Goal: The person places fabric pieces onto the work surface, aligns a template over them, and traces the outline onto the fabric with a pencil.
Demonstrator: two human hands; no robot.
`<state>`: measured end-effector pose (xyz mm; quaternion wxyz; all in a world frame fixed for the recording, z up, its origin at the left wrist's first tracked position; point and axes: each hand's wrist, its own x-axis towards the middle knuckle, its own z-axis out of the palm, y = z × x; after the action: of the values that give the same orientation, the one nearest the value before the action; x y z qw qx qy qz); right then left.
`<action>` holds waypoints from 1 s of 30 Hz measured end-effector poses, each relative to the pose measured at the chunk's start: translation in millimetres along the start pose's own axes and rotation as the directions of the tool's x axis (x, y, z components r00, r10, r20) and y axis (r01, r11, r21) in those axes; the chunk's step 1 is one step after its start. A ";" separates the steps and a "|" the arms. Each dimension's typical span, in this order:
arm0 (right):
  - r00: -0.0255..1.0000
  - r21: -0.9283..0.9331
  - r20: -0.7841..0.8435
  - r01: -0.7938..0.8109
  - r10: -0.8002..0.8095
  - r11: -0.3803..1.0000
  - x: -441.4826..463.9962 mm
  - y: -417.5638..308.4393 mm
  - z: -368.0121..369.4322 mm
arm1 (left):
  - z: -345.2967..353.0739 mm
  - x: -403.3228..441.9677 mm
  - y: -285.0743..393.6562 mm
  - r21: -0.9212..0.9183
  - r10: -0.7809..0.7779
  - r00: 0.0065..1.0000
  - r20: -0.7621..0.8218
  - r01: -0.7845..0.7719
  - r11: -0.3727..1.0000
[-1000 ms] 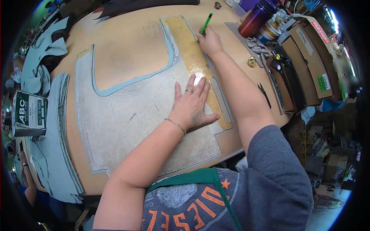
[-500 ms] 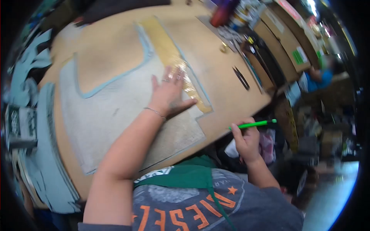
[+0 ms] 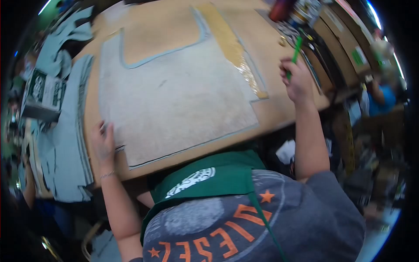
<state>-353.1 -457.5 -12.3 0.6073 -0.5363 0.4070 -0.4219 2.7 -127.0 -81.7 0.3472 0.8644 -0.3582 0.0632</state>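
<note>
On the table lies a large pale grey flat template (image 3: 183,100) with a deep cut-out at its far side. Shiny yellow tape (image 3: 224,37) covers its right arm, and light blue material (image 3: 163,57) shows along its borders. My left hand (image 3: 104,142) is at the template's lower left edge, fingers loosely curled and thumb apart from them; whether they touch the edge is hard to see. Raised over the right part of the table, my right hand (image 3: 297,78) grips a bright green pen (image 3: 296,51), which points upward.
Stacked light blue sheets (image 3: 72,144) and a green-and-white box (image 3: 45,94) are at the left. Cardboard boxes (image 3: 345,37), a red container (image 3: 281,9) and a black tool tray line the right back. A person in a blue top (image 3: 384,98) is farther right.
My left hand has left the taped strip for the template's lower left edge. My right hand has risen from the table's near edge, turning the pen upright. The view has shifted.
</note>
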 end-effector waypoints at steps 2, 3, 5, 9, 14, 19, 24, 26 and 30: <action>0.999 -0.166 -0.006 0.043 -0.044 0.985 3.8 0.3 -0.2 | -2.1 -6.4 -12.7 -0.015 -0.068 0.997 0.020 0.069 0.998; 0.997 -0.284 0.006 0.075 -0.076 0.956 4.8 4.6 -1.6 | -3.2 -5.9 -15.7 -0.059 -0.100 0.994 0.045 0.103 0.993; 0.997 -0.450 0.035 0.080 -0.072 0.889 9.5 16.5 -5.6 | -5.7 -2.7 -18.6 -0.134 -0.170 0.981 0.096 0.182 0.974; 0.993 -0.652 0.096 0.115 -0.069 0.750 25.8 54.1 -20.7 | -9.1 8.9 -16.8 -0.478 -0.448 0.862 0.239 0.506 0.718; 0.989 -0.767 0.141 0.132 -0.035 0.628 21.0 58.8 -2.3 | -16.4 15.8 -21.4 -0.399 -0.500 0.807 0.315 0.591 0.701; 0.986 -0.762 0.084 -0.031 0.146 0.647 24.2 52.2 10.4 | -8.4 18.7 -14.1 -0.426 -0.471 0.844 0.257 0.537 0.728; 0.983 -0.768 0.173 0.173 -0.061 0.616 -0.8 41.9 19.2 | -14.7 18.8 -32.2 -0.632 -0.433 0.868 0.242 0.480 0.609; 0.974 -0.818 0.225 0.169 0.036 0.551 -16.8 30.1 26.6 | -27.7 11.1 -37.6 -0.733 -0.338 0.900 0.274 0.423 0.532; 0.917 -0.839 0.374 0.270 0.139 0.472 -41.2 33.6 43.1 | -52.6 -6.2 -56.0 -0.808 -0.358 0.876 0.323 0.453 0.378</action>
<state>-322.6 -402.8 -40.0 0.2965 -0.8588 0.4133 -0.0604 42.6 -61.3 -75.5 0.7194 0.6330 -0.1336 -0.2527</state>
